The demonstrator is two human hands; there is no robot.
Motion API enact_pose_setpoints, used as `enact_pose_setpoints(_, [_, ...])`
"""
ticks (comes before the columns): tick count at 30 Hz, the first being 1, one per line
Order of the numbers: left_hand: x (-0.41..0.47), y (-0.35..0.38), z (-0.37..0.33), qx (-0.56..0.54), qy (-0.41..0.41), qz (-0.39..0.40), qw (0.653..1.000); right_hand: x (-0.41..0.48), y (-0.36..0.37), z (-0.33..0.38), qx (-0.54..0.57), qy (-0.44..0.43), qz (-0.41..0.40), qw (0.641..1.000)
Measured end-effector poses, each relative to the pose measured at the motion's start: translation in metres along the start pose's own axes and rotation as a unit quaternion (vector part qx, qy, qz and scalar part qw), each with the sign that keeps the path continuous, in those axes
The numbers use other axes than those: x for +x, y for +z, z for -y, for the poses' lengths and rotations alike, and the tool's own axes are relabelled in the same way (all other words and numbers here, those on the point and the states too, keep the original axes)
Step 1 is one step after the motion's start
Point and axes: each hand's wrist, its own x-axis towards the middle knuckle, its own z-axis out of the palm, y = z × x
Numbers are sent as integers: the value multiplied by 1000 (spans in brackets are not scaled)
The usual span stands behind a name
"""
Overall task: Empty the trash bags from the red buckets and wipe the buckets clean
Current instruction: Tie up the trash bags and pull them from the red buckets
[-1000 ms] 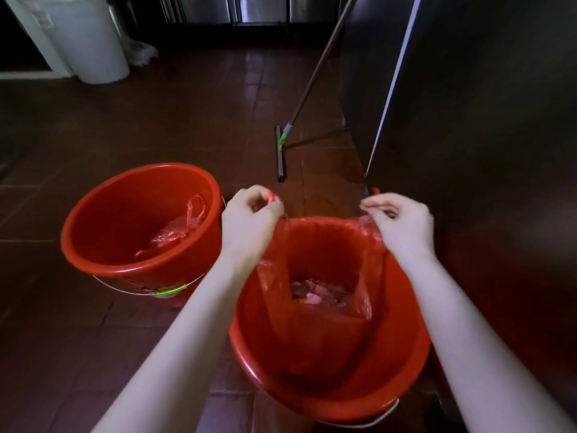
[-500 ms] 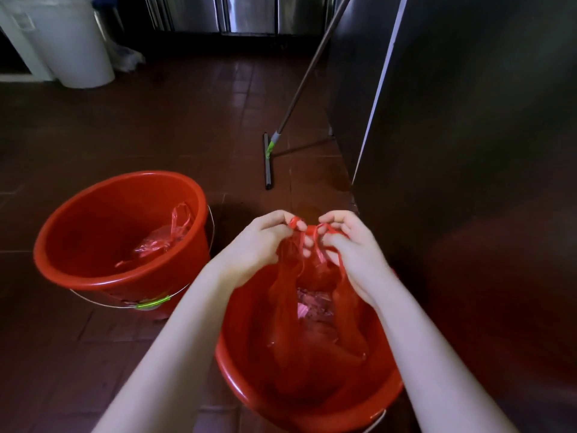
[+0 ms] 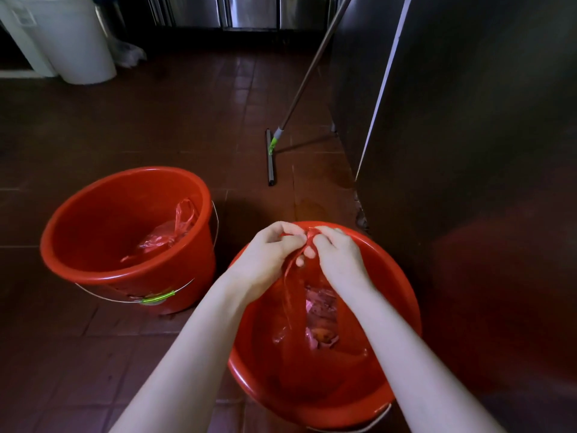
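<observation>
Left hand and right hand close together, fingers curled, both pinching the gathered handles at the top of the red trash bag above the near red bucket. Bag hangs down inside that bucket, scraps visible through the plastic at its bottom. Far red bucket stands just left on the brown tiled floor, with a second crumpled red bag lying in it, wire handle down at front. Squeegee leans against the steel cabinet at right. White bin top left.
</observation>
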Motion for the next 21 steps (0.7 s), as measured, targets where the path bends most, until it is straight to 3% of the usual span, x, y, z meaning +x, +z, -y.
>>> enact_pose_setpoints(5, [2,0,2,-56,-12,5,998,-5,2,8,132,124,58,982])
enact_pose_setpoints(7, [1,0,4,-57,-7,29,998,-6,3,6,155,129,75,977])
enact_pose_setpoints(10, [1,-2,7,-17,3,5,1000,-6,4,2,182,139,92,969])
enact_pose_setpoints(13, [2,-4,10,39,21,-38,998,-5,5,1,107,103,106,983])
enact_pose_setpoints(18, [0,-6,14,77,-7,-76,994,-3,8,0,4,33,10,999])
enact_pose_setpoints(21, [0,-6,13,127,-38,-63,989,-1,3,-1,-1,-7,-20,1000])
